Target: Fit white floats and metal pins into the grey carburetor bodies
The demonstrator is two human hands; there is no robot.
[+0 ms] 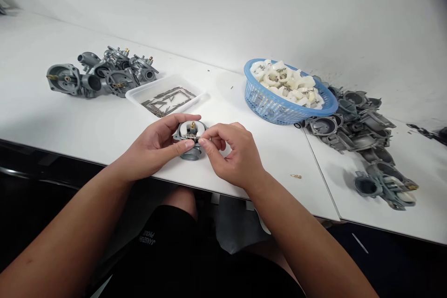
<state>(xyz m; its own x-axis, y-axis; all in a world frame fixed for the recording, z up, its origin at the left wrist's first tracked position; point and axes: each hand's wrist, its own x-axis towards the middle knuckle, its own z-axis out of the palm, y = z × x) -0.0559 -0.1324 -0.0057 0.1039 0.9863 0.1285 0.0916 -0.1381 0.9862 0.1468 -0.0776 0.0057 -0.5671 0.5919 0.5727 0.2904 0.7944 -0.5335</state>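
Just carb [190, 152], white tabletop [87, 123], wall [244, 4].

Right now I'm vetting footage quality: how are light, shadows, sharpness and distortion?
Head view: soft even light, no glare on the table; left hand, right hand and carburetor sharp; faint shadows beside the basket and right castings; far table edge slightly bowed; top right corner darkens.

Bright, even overhead light fills the scene. The white worktop [87, 121] is nearly washed out, with soft, short shadows under the blue basket [279, 107] and the hands. The space below the worktop edge is dark. Straight edges bow near the frame borders, and the corners darken and blur slightly.
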